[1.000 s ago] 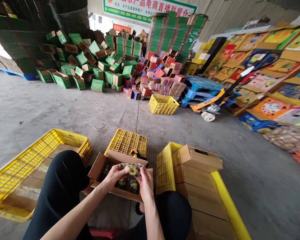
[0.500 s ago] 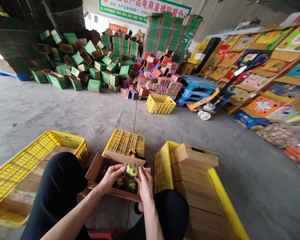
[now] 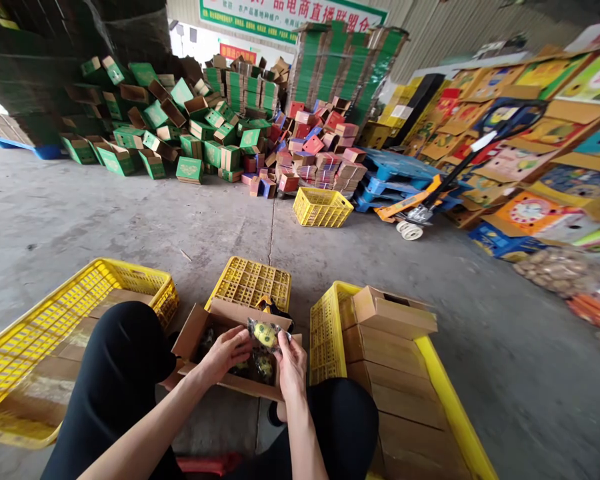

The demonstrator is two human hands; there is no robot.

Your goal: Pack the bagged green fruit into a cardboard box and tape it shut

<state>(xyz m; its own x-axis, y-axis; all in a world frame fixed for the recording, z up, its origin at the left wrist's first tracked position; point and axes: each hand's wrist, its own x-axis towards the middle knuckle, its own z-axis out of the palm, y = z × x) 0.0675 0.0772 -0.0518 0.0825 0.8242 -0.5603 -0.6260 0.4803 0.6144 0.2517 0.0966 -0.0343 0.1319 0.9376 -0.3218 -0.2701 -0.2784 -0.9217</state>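
An open brown cardboard box (image 3: 195,331) sits on the floor between my knees, with dark wrapped packets inside. Both hands hold one clear-wrapped packet with a yellow centre (image 3: 263,331) just above the box. My left hand (image 3: 227,351) grips its left side with curled fingers. My right hand (image 3: 291,366) pinches its right end. A yellow crate lid (image 3: 253,283) lies just behind the box.
A yellow crate (image 3: 45,333) lined with cardboard stands at my left knee. Another yellow crate (image 3: 330,333) at my right holds stacked closed brown boxes (image 3: 395,313). Further off lie heaps of green and red boxes, a yellow basket (image 3: 322,207), blue pallets and a pallet jack (image 3: 415,217).
The packet has been turned and lifted slightly between my hands; my left hand has slid a little lower on it. The view has barely shifted.
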